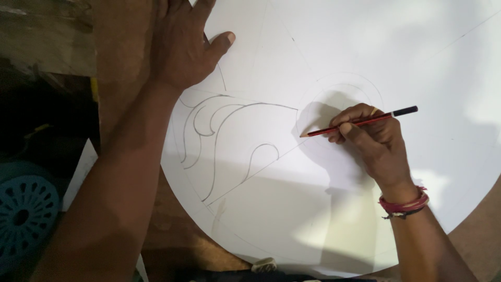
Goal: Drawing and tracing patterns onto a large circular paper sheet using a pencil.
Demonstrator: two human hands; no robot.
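One pencil (360,122), red with a black cap, is lying nearly level across the right hand (373,141), tip pointing left and slightly down onto one round white sheet (323,209). That hand's fingers are pinching it closed. The left hand (182,44) is pressing flat and open near the sheet's left edge, holding nothing, on the brown table (122,47).

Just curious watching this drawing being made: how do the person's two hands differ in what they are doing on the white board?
The right hand is curled around a red pencil, its tip at the round white board; the left hand holds nothing and lies flat, fingers spread, at the board's edge. The right wrist wears red bands; the left wrist is bare. The right hand sits near the faint circles, the left above the curled scroll lines. Both rest on the board.
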